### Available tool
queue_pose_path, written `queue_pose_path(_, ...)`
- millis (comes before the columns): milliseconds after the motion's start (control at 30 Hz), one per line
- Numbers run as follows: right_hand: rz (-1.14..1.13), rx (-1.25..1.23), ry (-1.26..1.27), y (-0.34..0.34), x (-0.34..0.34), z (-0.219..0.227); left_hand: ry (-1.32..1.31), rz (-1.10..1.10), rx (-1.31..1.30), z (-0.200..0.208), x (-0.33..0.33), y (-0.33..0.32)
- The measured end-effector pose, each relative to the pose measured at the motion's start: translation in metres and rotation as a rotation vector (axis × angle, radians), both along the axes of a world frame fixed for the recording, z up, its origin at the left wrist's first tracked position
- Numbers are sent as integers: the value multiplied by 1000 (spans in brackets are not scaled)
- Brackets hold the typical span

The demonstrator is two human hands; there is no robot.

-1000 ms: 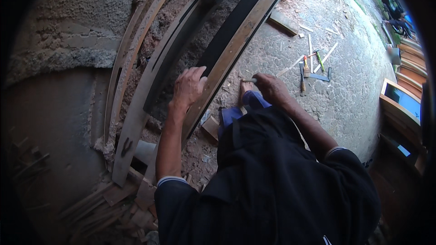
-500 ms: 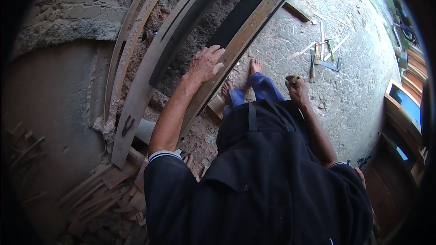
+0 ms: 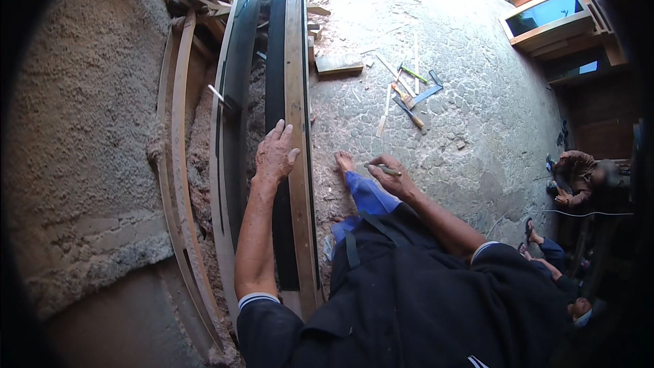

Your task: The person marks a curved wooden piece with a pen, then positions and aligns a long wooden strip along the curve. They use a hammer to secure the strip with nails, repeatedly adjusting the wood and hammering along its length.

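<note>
My left hand [image 3: 275,153] lies with its fingers stretched out over a long black strip [image 3: 276,82], its fingertips and thumb close to a pale wooden beam [image 3: 296,95]. Beam and strip run side by side, away from me. To the right of the beam, my right hand [image 3: 396,176] is closed around a slim olive pencil [image 3: 385,170], held over the ground by my blue trouser leg. Beyond it on the ground lie a try square [image 3: 427,95], a chisel [image 3: 409,114], a brush [image 3: 403,97], a green-handled tool [image 3: 413,73] and several thin wooden strips [image 3: 385,110].
Curved planks [image 3: 178,123] lean along the rough wall [image 3: 88,116] on the left. A wood block [image 3: 339,65] lies beside the beam's far part. At the right, a person [image 3: 575,177] sits near another person, and a framed pane [image 3: 548,13] stands farther off.
My view has turned, so the beam now runs nearly straight ahead. My right hand has come inward toward the beam with the pencil. My left hand still rests on the long pieces.
</note>
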State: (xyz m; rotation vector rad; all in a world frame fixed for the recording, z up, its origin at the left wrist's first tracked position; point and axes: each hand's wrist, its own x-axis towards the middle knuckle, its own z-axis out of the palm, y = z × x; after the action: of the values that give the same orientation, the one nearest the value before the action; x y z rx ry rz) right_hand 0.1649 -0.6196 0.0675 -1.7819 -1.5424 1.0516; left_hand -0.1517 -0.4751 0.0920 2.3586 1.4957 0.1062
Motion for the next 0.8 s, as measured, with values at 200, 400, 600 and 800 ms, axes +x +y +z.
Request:
queue_pose_path(200,-83,-58,183,88,-4,-11,221,-41,-117,8,36,122)
queue_pose_path(400,-146,-25,241,189,2,-19,335,-50,-200,4,72,223)
queue_pose_path(600,-246,-79,455,301,6,-6,399,-92,-222,-10,94,284)
queue_pose_path(800,-305,-34,594,401,6,5,431,-124,-251,-26,97,308)
